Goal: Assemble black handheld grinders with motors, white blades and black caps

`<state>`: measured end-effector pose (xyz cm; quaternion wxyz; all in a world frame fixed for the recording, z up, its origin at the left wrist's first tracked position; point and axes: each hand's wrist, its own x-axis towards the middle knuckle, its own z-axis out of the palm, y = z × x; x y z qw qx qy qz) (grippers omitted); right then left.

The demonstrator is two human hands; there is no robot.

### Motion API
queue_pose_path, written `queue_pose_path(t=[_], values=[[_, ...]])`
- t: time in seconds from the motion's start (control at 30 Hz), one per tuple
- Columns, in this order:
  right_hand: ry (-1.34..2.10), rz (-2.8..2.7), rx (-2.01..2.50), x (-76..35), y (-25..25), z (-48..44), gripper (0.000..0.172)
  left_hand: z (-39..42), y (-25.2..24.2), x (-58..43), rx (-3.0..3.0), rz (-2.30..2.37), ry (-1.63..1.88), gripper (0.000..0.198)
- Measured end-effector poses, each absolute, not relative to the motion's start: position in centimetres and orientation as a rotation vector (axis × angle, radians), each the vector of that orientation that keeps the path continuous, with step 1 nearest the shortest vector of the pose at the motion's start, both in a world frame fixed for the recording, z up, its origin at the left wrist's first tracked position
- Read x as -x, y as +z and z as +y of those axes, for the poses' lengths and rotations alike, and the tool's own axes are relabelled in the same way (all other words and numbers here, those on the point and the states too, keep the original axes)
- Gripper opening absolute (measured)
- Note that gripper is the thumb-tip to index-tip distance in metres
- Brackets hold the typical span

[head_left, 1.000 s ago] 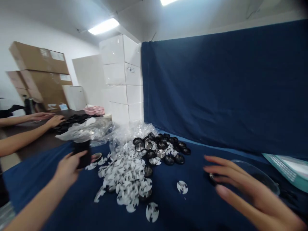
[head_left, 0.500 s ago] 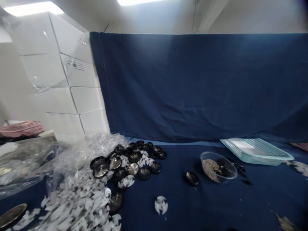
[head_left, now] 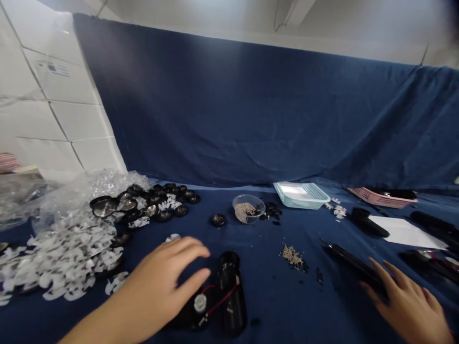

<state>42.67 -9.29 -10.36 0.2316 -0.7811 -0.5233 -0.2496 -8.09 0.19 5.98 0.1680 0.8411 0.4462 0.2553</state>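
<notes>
My left hand [head_left: 168,282] hovers with fingers and thumb apart, holding nothing I can see. Below and beside it lies an opened black plastic housing [head_left: 232,301] with red wires [head_left: 224,300] and a small round silver part [head_left: 200,303]. My right hand [head_left: 412,306] has its fingers spread at the back end of a long black screwdriver [head_left: 353,263], whose thin tip points away to the left. Whether the fingers touch the screwdriver I cannot tell. A heap of small screws [head_left: 292,255] lies on the cloth between the hands.
White plastic pieces [head_left: 75,253] and round black parts [head_left: 165,215] pile up at left. Farther back stand a clear bowl [head_left: 263,209] of screws, a turquoise basket [head_left: 304,203] and a pink basket [head_left: 380,197]. White paper [head_left: 405,231] and black parts [head_left: 366,222] lie at right.
The view has swung right and down. Both my hands have come into view, along with the opened black housing, the screwdriver and the pink basket at right.
</notes>
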Motion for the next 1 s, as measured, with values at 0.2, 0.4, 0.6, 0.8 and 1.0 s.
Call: queue_pose_path(t=[0.2,0.4,0.6,0.8,1.0], values=[[-0.631,-1.443,2.035,-37.6,-8.4,-9.9,0.055,6.1,2.3,-0.5,-2.525,1.113,0.037,0.038],[0.155,-1.575,1.700,-29.5,-5.8,-9.5,0.028,7.7,0.4,-0.2,-2.545,0.908,-0.058,0.048],[0.477,-1.682,1.582,-25.3,-3.0,-4.8,0.027,7.2,1.3,-1.2,-2.780,0.517,-0.023,0.048],[0.753,-1.780,1.529,-20.1,-3.9,-3.5,0.022,8.2,0.4,-2.3,-3.007,0.236,-0.073,0.005],[0.830,-1.693,1.570,-17.2,-6.2,-4.5,0.020,7.8,-0.5,-1.2,-3.165,0.080,0.060,0.014]])
